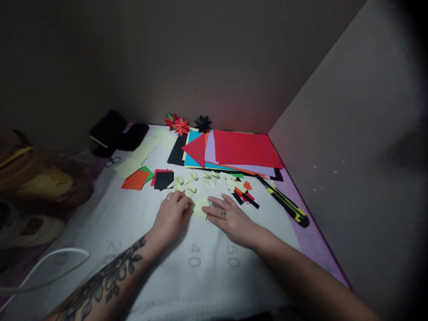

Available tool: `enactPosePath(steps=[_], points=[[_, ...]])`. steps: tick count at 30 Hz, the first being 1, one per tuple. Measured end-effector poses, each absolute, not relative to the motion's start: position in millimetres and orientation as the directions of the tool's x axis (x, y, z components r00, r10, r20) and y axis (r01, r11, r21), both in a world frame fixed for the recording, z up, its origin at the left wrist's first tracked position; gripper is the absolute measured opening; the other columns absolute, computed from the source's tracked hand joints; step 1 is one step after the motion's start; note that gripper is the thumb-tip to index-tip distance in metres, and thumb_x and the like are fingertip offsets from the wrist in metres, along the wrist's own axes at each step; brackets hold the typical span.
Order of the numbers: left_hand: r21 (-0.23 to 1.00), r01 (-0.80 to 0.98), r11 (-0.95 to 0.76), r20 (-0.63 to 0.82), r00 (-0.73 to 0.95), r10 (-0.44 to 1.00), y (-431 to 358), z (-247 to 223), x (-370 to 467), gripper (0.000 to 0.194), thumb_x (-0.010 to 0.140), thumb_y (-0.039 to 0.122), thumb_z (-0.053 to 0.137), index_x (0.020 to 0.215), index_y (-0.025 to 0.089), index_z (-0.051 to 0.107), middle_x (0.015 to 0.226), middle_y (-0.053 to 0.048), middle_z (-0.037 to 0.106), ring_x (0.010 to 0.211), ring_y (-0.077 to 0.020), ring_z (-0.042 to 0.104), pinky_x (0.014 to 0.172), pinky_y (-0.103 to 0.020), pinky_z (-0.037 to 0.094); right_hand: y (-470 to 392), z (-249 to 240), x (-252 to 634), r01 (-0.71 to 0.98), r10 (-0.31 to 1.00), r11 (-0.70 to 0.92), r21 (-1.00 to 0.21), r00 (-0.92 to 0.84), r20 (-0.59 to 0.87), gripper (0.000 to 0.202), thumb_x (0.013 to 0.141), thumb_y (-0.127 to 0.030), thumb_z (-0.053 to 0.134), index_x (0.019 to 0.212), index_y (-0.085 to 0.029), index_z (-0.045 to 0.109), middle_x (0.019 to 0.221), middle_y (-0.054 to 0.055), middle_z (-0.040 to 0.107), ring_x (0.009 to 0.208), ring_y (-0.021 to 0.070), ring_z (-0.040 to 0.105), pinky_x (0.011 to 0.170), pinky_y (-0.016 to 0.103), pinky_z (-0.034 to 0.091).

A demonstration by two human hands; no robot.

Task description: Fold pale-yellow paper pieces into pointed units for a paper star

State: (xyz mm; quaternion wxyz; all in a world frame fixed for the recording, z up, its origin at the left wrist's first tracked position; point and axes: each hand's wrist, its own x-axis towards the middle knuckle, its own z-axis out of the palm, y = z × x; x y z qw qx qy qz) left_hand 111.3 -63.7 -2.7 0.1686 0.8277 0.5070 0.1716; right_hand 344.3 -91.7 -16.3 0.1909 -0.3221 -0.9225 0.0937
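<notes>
A small pale yellow square of paper (199, 208) lies flat on the white mat between my hands. My left hand (174, 209) has its fingers curled, with the thumb and fingertips pinching the paper's left edge. From the other side my right hand (230, 218) rests on the paper's right edge, fingers stretched out and apart, pressing it down. Just beyond my hands sit several folded pale yellow paper pieces (192, 178). To their right is a small heap of coloured paper scraps (245, 196). Black paper squares (164, 180) and orange squares (133, 180) lie to the left.
Red sheets (247, 149) top a stack of coloured paper at the back. Behind it stand folded paper stars (181, 127) and a black star (203, 124). A yellow-black utility knife (287, 205) lies right, scissors (113, 162) left. A white cable (53, 252) crosses the front left.
</notes>
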Motion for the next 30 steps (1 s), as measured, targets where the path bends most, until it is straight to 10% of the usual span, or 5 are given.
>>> enactPosePath(steps=[8,13,21,30], points=[[0.768,0.535,-0.352,0.194,0.329,0.924,-66.4,2.3,107.7,0.019,0.092,0.024,0.043,0.098,0.017,0.060,0.098,-0.008,0.062,0.095,-0.0214,0.056,0.085,-0.036,0.045,-92.4,-4.4,335.6,0.340,0.759,0.639,-0.691,-0.428,0.491,0.019,0.085,-0.010,0.053,0.095,-0.021,0.065,0.096,0.008,0.070,0.103,0.0222,0.064,0.090,0.041,0.051],[0.975,0.222,0.008,-0.090,0.359,0.929,-76.1,8.6,118.3,0.022,0.087,0.035,0.053,0.099,0.018,0.060,0.095,-0.007,0.066,0.086,-0.0182,0.062,0.076,-0.031,0.048,-94.2,-8.3,322.5,0.160,0.972,0.220,-0.962,-0.117,0.203,0.005,0.079,-0.019,0.060,0.082,-0.021,0.056,0.077,0.001,0.060,0.071,0.0149,0.061,0.063,0.026,0.052],[0.982,0.121,0.143,-0.178,0.372,0.911,-81.0,5.3,121.7,0.020,0.073,0.030,0.067,0.081,0.017,0.053,0.068,0.003,0.054,0.060,-0.0101,0.051,0.055,-0.021,0.040,-93.1,-4.8,305.0,0.196,0.964,0.065,-0.978,-0.265,0.011,0.029,0.075,-0.018,0.064,0.103,-0.023,0.054,0.087,0.000,0.062,0.082,0.0155,0.063,0.078,0.031,0.052],[0.945,0.019,0.326,-0.326,0.122,0.938,-76.0,2.4,113.6,0.018,0.069,0.029,0.070,0.082,0.016,0.073,0.071,-0.003,0.068,0.067,-0.0158,0.061,0.065,-0.027,0.046,-94.5,-8.9,315.2,0.373,0.886,0.464,-0.804,-0.214,0.412,0.029,0.086,-0.009,0.044,0.102,-0.024,0.064,0.114,0.009,0.056,0.108,0.0203,0.057,0.089,0.037,0.050]])
